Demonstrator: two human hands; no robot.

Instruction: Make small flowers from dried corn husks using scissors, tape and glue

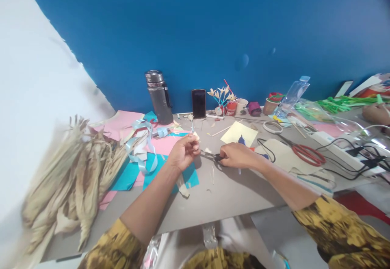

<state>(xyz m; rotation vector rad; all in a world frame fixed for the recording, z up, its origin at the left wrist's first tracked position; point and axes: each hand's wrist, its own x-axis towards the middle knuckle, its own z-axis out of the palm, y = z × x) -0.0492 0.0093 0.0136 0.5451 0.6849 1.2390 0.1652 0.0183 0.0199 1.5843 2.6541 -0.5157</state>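
My left hand (184, 154) is closed in a pinch on a small husk flower (191, 118) with a thin light-blue stem, its pale head standing above my fingertips. A cream scrap of husk (196, 136) shows at the fingers too. Fingers wrapped round the dark handles, my right hand (236, 154) grips a pair of scissors (211, 154). Their blades point left, close to my left fingertips; whether they touch anything there I cannot tell. Below my left hand, a curled piece of husk (183, 187) lies over teal paper (191, 174).
Dried corn husks (88, 171) are heaped at left. Behind stand a flask (159, 98), a phone (199, 103) and finished-looking husk flowers (222, 94). Red-handled scissors (308, 155) and a power strip (341, 151) with cables lie right. Another person's hand (376, 113) shows far right.
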